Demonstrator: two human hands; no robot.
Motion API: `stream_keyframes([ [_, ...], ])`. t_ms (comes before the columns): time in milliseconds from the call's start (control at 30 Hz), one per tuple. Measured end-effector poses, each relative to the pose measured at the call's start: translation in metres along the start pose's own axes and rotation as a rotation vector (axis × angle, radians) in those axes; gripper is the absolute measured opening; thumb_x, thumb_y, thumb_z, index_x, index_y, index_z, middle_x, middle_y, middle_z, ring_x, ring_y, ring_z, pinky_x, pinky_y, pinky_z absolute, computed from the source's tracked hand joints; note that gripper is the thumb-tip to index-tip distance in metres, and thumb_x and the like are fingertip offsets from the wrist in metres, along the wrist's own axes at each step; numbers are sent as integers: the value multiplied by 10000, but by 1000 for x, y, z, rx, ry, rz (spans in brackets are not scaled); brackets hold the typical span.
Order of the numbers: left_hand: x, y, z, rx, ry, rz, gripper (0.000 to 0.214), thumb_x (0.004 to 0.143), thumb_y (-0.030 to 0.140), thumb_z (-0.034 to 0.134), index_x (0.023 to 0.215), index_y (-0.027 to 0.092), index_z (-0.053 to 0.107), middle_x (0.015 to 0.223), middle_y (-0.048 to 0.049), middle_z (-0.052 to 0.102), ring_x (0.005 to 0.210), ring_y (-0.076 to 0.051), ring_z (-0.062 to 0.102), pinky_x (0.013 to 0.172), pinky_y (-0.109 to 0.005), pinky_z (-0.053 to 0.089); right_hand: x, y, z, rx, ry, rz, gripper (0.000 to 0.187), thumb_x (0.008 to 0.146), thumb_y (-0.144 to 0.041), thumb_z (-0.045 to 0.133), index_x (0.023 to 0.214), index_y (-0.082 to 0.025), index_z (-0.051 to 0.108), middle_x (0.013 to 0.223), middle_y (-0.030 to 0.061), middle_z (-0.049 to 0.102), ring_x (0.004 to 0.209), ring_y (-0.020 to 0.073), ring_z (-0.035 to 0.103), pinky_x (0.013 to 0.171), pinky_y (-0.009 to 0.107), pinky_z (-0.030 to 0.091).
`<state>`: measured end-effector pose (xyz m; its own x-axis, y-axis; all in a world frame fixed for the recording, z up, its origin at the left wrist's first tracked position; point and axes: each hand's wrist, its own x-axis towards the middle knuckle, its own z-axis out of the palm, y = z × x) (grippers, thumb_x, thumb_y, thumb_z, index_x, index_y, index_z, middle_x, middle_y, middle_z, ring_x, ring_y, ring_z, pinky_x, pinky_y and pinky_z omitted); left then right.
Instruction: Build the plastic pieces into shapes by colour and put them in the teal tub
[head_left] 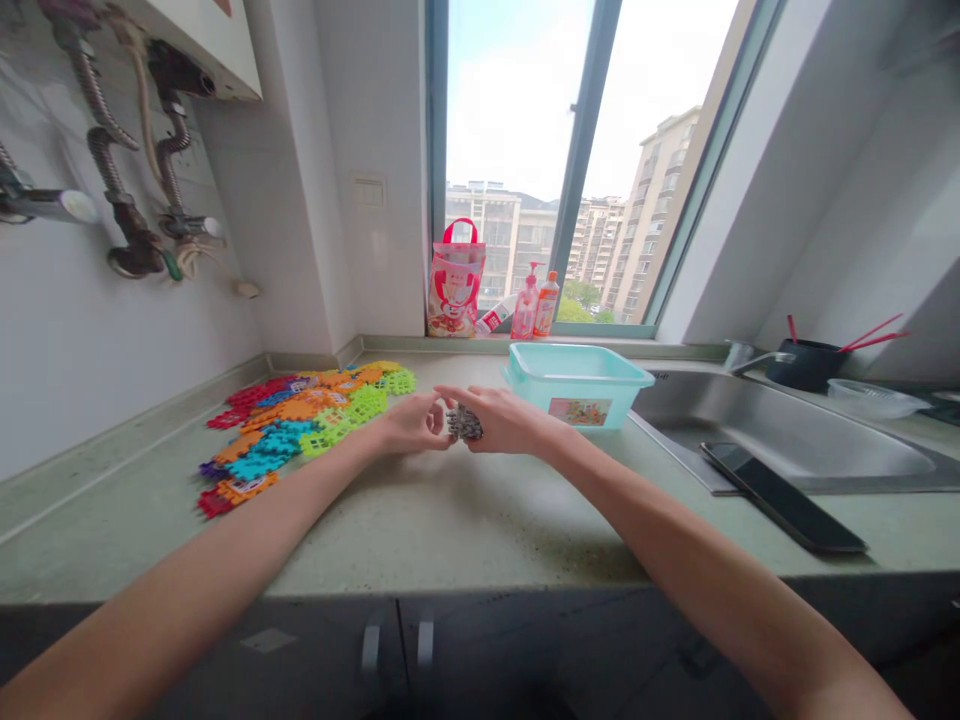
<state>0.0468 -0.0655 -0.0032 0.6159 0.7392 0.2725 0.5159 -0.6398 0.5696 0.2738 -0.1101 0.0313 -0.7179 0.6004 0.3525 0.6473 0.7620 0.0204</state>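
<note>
Right hand (pixel 510 420) grips gray toothed pieces (pixel 469 423) behind bench's (pixel 465 555) front edge; left hand (pixel 412 425) curls, hold unclear; mid-handling, apparently needing steadiness.

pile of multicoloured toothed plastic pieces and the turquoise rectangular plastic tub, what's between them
Between the pile and the tub, the head view shows the left hand, then the right hand holding a small grey toothed bundle.

left forearm (pixel 225 560): bare, tapering | right forearm (pixel 675 545): bare, tapering | left grip (pixel 411 424): bare | right grip (pixel 508 418): bare
</note>
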Motion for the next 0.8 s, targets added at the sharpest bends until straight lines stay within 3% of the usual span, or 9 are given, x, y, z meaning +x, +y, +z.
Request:
stream_keyframes([
  [167,-1,-5,-1,-164,59,8,614,736,511,808,1144,232,444,728,76,620,534,-118,583,513,-218,399,0,-1,-12,-173,84,2,908,835,-151,705,1642,-260,305,1254,125,640,1109,278,636,923,369,529],
  [400,1,-8,-4,-56,-67,-24,526,795,526,757,1115,218,475,691,61,627,591,-129,524,584,-242,382,-7,14,-41,-231,291,137,880,901,-182,649,1670,-295,237,1432,144,532,1305,341,502,1060,448,508],
  [600,3,-9,-4,23,-114,-24,529,800,566,743,1126,214,520,716,56,640,635,-136,518,627,-246,374,-25,65,-70,-334,479,402,813,891,-220,637,1639,-234,318,1314,174,596,1219,378,553,1048,506,486],
  [800,3,-9,-4,38,-124,-51,492,779,557,743,1086,203,592,749,34,664,642,-144,561,621,-245,381,-61,128,-82,-390,441,742,719,839,-267,684,1517,-177,464,1185,177,693,1029,337,659,911,414,498],
])
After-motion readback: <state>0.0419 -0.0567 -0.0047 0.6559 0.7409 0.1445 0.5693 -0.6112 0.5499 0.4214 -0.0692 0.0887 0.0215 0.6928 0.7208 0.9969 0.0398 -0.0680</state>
